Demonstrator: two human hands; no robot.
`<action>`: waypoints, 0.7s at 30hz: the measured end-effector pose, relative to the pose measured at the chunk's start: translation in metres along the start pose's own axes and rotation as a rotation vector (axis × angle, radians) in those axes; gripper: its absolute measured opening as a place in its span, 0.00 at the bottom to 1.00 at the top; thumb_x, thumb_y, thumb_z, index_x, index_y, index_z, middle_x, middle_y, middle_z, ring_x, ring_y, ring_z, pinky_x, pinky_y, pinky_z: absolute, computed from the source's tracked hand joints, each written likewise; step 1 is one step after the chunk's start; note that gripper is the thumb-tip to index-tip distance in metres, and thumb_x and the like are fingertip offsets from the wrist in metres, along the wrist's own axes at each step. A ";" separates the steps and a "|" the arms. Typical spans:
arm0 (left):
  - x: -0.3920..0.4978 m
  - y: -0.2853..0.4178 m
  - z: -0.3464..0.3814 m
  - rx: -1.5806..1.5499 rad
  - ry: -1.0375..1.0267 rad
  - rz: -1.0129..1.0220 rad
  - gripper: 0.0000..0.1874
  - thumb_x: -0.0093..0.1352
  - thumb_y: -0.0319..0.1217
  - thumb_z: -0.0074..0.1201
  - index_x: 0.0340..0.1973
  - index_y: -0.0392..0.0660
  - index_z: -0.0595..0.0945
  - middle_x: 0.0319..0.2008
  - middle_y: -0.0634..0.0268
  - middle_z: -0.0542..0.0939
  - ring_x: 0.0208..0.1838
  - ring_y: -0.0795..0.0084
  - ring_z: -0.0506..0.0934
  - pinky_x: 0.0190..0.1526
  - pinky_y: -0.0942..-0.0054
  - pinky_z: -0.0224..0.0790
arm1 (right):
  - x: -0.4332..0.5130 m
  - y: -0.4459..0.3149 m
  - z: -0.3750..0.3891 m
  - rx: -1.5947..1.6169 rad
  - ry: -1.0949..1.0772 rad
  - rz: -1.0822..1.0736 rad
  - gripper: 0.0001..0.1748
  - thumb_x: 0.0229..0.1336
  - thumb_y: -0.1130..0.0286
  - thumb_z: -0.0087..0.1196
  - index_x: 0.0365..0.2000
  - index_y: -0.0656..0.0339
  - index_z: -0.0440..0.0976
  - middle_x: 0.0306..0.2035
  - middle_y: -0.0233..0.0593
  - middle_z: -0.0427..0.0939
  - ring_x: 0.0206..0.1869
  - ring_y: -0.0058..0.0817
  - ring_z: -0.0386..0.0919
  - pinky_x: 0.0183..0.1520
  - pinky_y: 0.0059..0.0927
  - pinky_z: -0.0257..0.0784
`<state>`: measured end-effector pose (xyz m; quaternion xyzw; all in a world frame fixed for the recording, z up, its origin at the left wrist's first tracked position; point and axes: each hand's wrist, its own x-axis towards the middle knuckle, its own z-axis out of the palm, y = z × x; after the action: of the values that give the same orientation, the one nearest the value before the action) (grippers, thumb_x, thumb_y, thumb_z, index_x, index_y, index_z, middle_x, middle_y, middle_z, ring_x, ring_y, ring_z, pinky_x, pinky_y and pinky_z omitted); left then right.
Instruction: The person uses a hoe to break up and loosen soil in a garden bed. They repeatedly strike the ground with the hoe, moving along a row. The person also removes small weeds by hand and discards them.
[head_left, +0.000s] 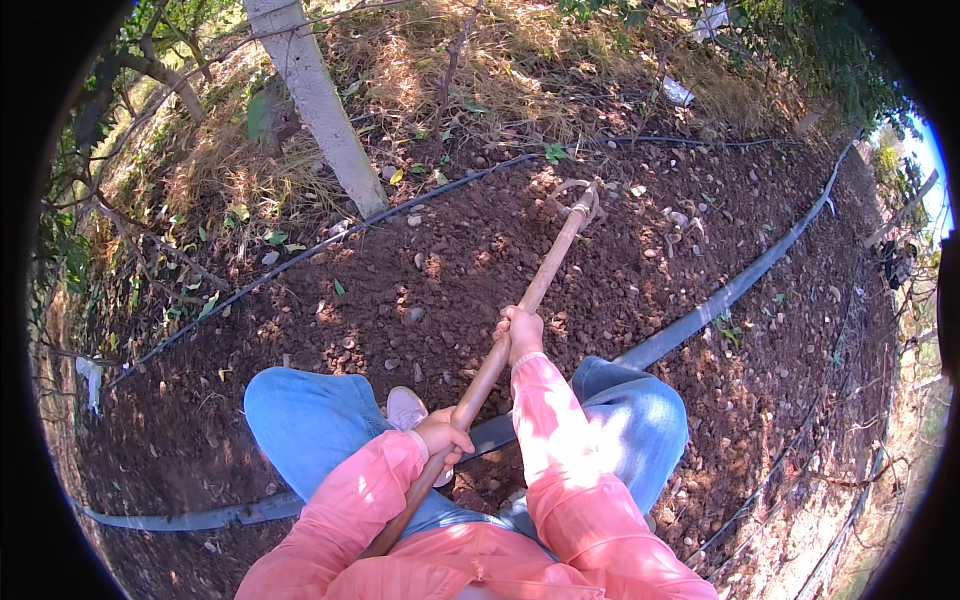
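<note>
My left hand (442, 435) and my right hand (520, 330) both grip the long wooden handle of a garden fork or cultivator (551, 266). The left is low on the handle, near my lap; the right is higher up, about mid-handle. From my lap the handle slants up and to the right. Its curved metal tines (577, 196) rest at the loose brown soil beyond my knees; how deep their tips sit cannot be told. Stones and clods (420, 300) lie in the soil left of the handle.
A thin black irrigation pipe (450, 185) crosses behind the tool. A wide flat hose (720, 300) runs under my legs to the upper right. A concrete post (330, 112) stands at the upper left, beside dry grass (405, 52) and vine branches (157, 75).
</note>
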<state>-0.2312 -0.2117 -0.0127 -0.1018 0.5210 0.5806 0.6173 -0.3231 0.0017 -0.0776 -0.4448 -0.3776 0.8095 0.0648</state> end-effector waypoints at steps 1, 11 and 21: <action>-0.003 -0.003 0.000 -0.009 -0.010 0.002 0.29 0.55 0.13 0.55 0.48 0.50 0.64 0.16 0.61 0.68 0.09 0.68 0.68 0.09 0.64 0.59 | -0.005 0.001 -0.002 0.009 -0.015 0.008 0.06 0.52 0.78 0.52 0.27 0.61 0.64 0.15 0.33 0.65 0.13 0.23 0.65 0.15 0.28 0.65; -0.028 -0.015 -0.008 0.052 -0.146 0.040 0.24 0.59 0.15 0.55 0.44 0.44 0.61 0.15 0.59 0.69 0.10 0.70 0.69 0.11 0.66 0.62 | -0.045 0.008 -0.003 0.011 -0.034 -0.057 0.10 0.52 0.76 0.52 0.32 0.62 0.61 0.19 0.31 0.65 0.16 0.21 0.65 0.16 0.28 0.66; -0.051 0.042 -0.019 -0.168 -0.212 0.150 0.19 0.59 0.15 0.57 0.35 0.44 0.62 0.15 0.61 0.67 0.10 0.70 0.68 0.10 0.67 0.60 | -0.056 -0.041 0.074 0.005 -0.239 -0.156 0.16 0.55 0.78 0.53 0.35 0.58 0.56 0.25 0.32 0.64 0.19 0.18 0.66 0.19 0.24 0.66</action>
<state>-0.2644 -0.2435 0.0377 -0.0522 0.4089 0.6740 0.6130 -0.3558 -0.0353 0.0108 -0.3146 -0.4141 0.8501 0.0830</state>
